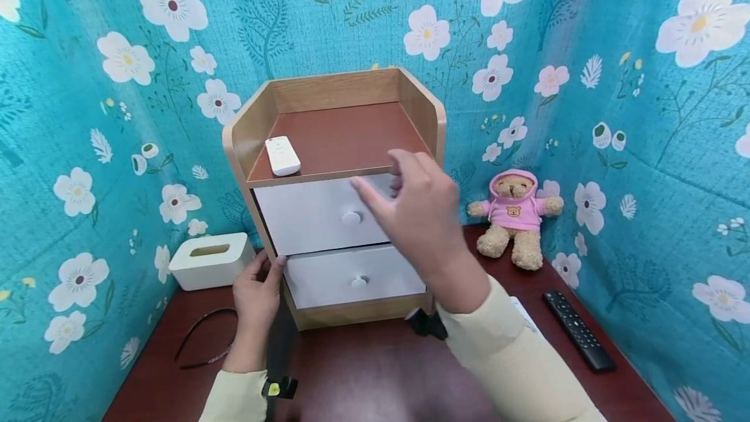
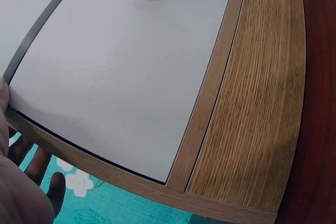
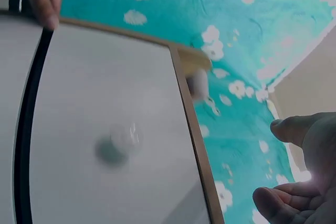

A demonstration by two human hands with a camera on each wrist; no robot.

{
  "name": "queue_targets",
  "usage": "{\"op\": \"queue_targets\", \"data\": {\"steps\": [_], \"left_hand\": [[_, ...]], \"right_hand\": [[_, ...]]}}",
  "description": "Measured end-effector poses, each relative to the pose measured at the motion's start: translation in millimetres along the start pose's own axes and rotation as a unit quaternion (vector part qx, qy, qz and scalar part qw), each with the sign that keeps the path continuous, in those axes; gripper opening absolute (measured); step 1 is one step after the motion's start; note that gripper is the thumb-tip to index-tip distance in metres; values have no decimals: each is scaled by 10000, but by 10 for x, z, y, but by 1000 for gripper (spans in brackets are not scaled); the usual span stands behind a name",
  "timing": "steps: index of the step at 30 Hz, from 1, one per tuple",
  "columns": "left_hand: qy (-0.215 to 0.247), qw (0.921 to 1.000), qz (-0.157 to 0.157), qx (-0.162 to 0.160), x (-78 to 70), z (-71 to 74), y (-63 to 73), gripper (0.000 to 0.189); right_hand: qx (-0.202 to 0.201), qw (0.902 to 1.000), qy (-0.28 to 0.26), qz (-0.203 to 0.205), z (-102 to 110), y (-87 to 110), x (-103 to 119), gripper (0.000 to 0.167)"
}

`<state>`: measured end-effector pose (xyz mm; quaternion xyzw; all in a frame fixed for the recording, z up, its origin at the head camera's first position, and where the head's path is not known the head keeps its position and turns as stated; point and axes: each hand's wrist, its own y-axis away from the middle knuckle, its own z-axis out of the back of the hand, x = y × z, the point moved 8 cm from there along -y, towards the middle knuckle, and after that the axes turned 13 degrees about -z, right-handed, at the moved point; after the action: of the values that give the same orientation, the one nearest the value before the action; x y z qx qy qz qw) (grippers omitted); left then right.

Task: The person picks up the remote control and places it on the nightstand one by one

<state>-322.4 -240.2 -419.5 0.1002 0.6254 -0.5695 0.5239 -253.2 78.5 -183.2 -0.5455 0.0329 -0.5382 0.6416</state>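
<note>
A small wooden cabinet (image 1: 346,310) with two white drawers stands on the dark red table. My left hand (image 1: 258,295) grips its left side near the seam between the drawers, thumb on the front edge and fingers round the side panel. In the head view my right hand (image 1: 422,207) is raised before the upper drawer (image 1: 305,213), thumb and bent fingers spread apart with nothing between them. The upper drawer's round knob (image 1: 351,217) shows just left of that hand. Below it is the lower drawer (image 1: 322,275) with its own knob (image 1: 359,281). A white remote (image 1: 283,155) lies on the cabinet top.
Left of the cabinet stands a white tissue box (image 1: 212,260), with a dark headband (image 1: 199,340) in front of it. A teddy bear (image 1: 514,217) in a pink hoodie sits at the right, behind a black remote (image 1: 579,329). Flowered teal cloth (image 1: 334,31) encloses the table.
</note>
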Motion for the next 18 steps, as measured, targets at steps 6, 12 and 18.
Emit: {"op": "queue_targets", "data": {"steps": [6,12,18], "left_hand": [[89,9999,-44,-38,-3,-3,23,39],[12,10000,-63,-28,-30,0,22,40],[-56,10000,-60,-44,-46,-3,12,42]], "right_hand": [[-438,9976,216,-492,435,11,-426,60],[-790,9930,475,-738,746,22,-799,58],[-895,9885,685,-1011,901,64,-1112,58]]}}
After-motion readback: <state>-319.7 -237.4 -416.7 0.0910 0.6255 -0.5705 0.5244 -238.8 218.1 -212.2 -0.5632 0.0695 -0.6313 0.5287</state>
